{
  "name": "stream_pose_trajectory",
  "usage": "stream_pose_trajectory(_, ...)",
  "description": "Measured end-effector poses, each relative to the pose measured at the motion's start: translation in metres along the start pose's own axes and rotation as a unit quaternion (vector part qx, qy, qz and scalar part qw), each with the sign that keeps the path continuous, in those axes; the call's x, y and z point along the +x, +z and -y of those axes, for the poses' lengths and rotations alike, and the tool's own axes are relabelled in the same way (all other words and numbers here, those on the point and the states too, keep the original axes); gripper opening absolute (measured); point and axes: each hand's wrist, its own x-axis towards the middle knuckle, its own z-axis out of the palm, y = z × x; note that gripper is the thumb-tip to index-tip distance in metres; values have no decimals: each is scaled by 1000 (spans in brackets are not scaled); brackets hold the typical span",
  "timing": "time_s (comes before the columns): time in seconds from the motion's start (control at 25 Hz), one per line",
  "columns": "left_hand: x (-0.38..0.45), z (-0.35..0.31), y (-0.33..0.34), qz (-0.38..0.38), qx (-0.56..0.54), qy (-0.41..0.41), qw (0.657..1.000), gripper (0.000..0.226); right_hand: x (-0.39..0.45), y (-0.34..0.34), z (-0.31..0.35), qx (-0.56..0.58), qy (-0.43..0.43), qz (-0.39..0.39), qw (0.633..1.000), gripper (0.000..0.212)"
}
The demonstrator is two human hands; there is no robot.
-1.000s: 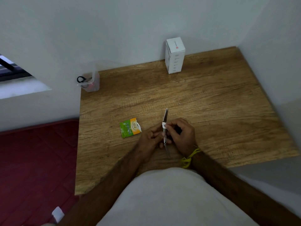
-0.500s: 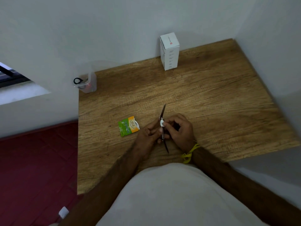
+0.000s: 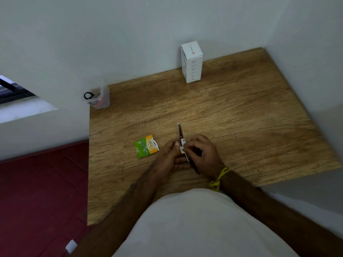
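Observation:
A slim metal tool with closed blades, like small scissors, points away from me over the wooden table. My left hand grips its lower part from the left. My right hand pinches a small white pad against the tool's shaft, just below its pivot. The handle end is hidden under my fingers. A torn green and orange sachet lies flat on the table just left of my left hand.
A white upright carton stands against the back wall. A clear plastic cup holding black-handled scissors sits at the table's back left corner. Walls close the back and right sides; red floor lies left.
The white pad has slid down the tool's shaft toward me, from near the blades to just below the pivot. Both hands stayed on the tool. The camera shifted slightly.

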Motion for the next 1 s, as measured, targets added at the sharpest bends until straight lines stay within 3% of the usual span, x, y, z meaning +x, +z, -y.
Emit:
stream_pose_trajectory(0.6, 9, 1, 0, -43, -25, -7, 999, 26, -1, -4, -4, -12, -3, 16, 1000, 5)
stream_pose_trajectory(0.72, 9, 0, 1, -46, -21, -11, 999, 25, -3, -6, -7, -20, -22, 59, 998, 10)
stream_pose_trajectory(0.84, 11, 0, 0, -48, -14, -4, 999, 21, -2, -6, -4, -21, -18, 35, 999, 7)
stream_pose_trajectory(1.0, 13, 2, 0, -54, -2, -4, 999, 22, -9, -4, -3, -32, -40, 54, 997, 16)
